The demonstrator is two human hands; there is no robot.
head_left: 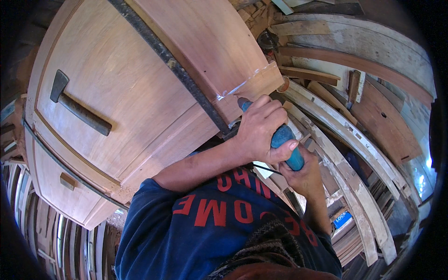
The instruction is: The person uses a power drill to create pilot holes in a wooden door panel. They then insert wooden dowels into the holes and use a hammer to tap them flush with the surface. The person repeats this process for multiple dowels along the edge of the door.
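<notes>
My left hand (263,128) wraps round a blue, rounded cylindrical object (283,135) with a dark, narrower tip. Whether it is a bottle or a tool I cannot tell. Its lower end rests in my right hand (303,170), whose fingers are partly hidden. The tip lies close to the edge of a large wooden panel (140,79), beside a wet-looking white line (238,87) along a joint. A dark metal bar clamp (172,63) crosses the panel, and its end is near my left wrist.
A hammer with a wooden handle (86,112) lies on the panel, and so does a small wood block (67,181). Another metal bar (70,161) spans the left part. Stacked boards (345,126) fill the right side, with a small blue box (342,219) among them.
</notes>
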